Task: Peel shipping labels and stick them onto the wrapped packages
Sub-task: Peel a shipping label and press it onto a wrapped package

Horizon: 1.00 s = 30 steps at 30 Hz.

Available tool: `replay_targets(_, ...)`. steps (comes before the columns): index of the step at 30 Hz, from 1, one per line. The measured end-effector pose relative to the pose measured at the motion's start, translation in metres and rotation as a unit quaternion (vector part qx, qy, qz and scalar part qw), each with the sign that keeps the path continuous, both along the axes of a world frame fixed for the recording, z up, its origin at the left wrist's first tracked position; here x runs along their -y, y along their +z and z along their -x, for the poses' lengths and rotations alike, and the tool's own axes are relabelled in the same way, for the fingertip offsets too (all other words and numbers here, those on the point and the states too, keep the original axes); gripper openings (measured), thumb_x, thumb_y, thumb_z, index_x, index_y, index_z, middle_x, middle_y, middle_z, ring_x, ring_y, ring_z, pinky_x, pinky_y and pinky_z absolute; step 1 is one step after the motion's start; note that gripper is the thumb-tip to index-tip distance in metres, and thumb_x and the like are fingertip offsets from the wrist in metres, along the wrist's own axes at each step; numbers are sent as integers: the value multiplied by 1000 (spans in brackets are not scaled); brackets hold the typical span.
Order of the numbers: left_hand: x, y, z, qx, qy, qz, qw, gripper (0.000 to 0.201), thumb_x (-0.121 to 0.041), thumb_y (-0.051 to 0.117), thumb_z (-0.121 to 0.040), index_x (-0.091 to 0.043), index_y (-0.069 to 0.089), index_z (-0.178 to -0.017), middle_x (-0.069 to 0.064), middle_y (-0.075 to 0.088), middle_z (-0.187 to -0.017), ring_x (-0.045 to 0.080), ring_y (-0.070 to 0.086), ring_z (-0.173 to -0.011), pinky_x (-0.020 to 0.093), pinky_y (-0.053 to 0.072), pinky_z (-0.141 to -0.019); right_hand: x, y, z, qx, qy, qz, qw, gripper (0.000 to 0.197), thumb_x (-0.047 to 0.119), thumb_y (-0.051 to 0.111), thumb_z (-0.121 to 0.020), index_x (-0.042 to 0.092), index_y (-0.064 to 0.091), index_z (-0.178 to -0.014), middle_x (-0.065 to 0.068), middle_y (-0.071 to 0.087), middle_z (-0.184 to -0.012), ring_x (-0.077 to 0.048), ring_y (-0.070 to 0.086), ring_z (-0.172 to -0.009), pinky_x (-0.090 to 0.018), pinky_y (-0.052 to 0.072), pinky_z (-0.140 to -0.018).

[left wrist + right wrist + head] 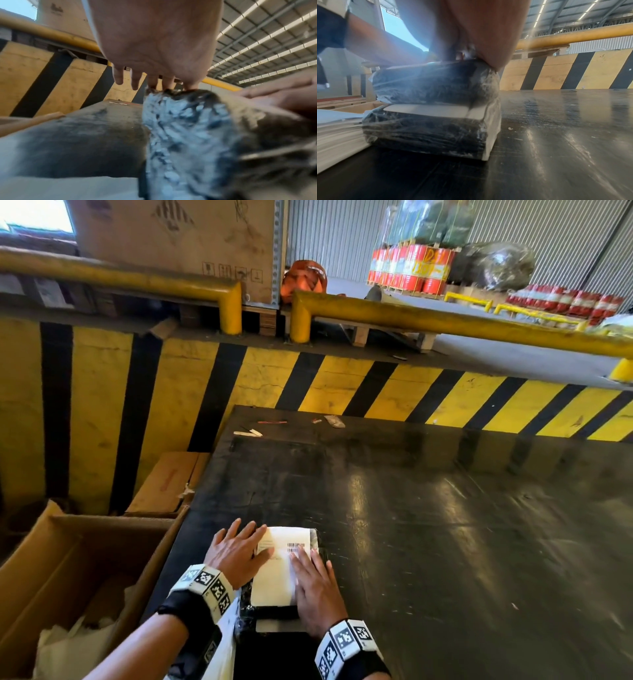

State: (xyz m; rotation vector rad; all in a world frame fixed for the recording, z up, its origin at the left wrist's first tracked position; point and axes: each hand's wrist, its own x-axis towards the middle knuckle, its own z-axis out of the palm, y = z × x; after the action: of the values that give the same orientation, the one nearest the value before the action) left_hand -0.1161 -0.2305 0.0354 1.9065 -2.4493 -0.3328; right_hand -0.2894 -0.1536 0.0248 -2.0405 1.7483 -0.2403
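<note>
A white shipping label [276, 571] with a barcode lies on top of a black package wrapped in clear film [317, 544], at the near left of the black table [445, 542]. My left hand [238, 553] lies flat with straight fingers on the label's left edge. My right hand [313, 583] presses flat on the label's right side. In the right wrist view the wrapped package [433, 83] sits on a second wrapped package [426, 129], with my palm on top. In the left wrist view my fingers [135, 81] reach past the blurred wrap [180, 121].
An open cardboard box [78, 570] with white paper inside stands left of the table. A stack of white sheets [335, 136] lies beside the packages. Small scraps [248, 433] lie at the table's far edge. A yellow-and-black striped wall [308, 381] and yellow rails [445, 320] stand behind.
</note>
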Motion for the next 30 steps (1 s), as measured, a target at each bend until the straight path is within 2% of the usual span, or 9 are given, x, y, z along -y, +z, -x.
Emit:
replay_targets(3, -13, -10, 1, -115, 79, -24, 990, 64, -57, 26, -95, -27, 14, -150, -3, 11, -159, 19, 4, -147, 42, 13, -118, 1, -3, 1, 20, -4, 8, 1000, 50, 22, 24, -102, 26, 11, -151, 12, -2, -159, -10, -8, -146, -34, -10, -115)
replay_targets(8, -53, -39, -1, -335, 138, -72, 929, 68, -59, 30, -91, -32, 6, -149, 0, 17, -158, 20, 15, -144, 41, 15, -118, -2, -10, 5, 139, -71, 42, 987, 52, 27, 40, -99, 27, 23, -148, 17, 4, -156, -7, -2, -146, -25, -3, -115)
replay_targets(14, -57, -46, 7, -385, 134, -88, 909, 63, -48, 33, -97, -38, -4, -146, 0, 18, -157, 21, 23, -140, 39, 16, -115, -4, -25, 5, 269, -168, 35, 948, 65, 45, 49, -90, 32, 20, -147, 10, 4, -159, -11, 11, -146, -36, 17, -118)
replay_targets(16, -58, -48, 7, -418, 139, -92, 893, 68, -61, 35, -91, -42, 0, -146, 0, 22, -156, 23, 30, -137, 41, 19, -114, -3, -28, 4, 301, -202, 17, 932, 71, 42, 54, -90, 31, 15, -149, 9, 6, -159, -13, 16, -145, -35, 20, -116)
replay_targets(18, -60, -50, 7, -457, 145, -96, 872, 79, -76, 33, -75, -51, 2, -143, 0, 28, -154, 24, 36, -134, 43, 23, -114, -3, -31, 3, 348, -251, -4, 903, 79, 38, 62, -87, 31, 15, -150, 5, 20, -157, -18, 30, -140, -36, 30, -112)
replay_targets(20, -60, -52, 8, -479, 152, -108, 858, 73, -75, 34, -72, -62, 2, -136, -1, 29, -154, 22, 40, -131, 46, 29, -112, -3, -34, 4, 382, -273, -12, 883, 84, 43, 66, -81, 33, 18, -149, 2, 32, -152, -19, 42, -132, -35, 41, -105)
replay_targets(22, -61, -51, 9, -513, 156, -113, 837, 62, -69, 40, -76, -69, 5, -127, -1, 33, -151, 16, 48, -122, 39, 41, -105, -3, -37, 4, 404, -276, -19, 872, 89, 52, 64, -73, 35, 19, -148, 3, 36, -150, -17, 47, -126, -31, 46, -98)
replay_targets(27, -62, -42, 14, -536, 169, -120, 819, 55, -49, 44, -94, -54, 7, -133, 3, 35, -149, 10, 52, -110, 19, 47, -84, -1, -40, 4, 449, -288, -24, 845, 80, 37, 71, -80, 35, 25, -146, 0, 45, -144, -18, 53, -119, -34, 51, -93)
replay_targets(30, -64, -38, 12, -523, 171, -110, 828, 76, -83, 42, -65, -62, 6, -129, 3, 34, -150, 17, 49, -119, 35, 43, -102, -2, -36, 3, 439, -289, -16, 851, 82, 43, 72, -75, 36, 28, -145, 1, 45, -145, -19, 51, -122, -42, 48, -100)
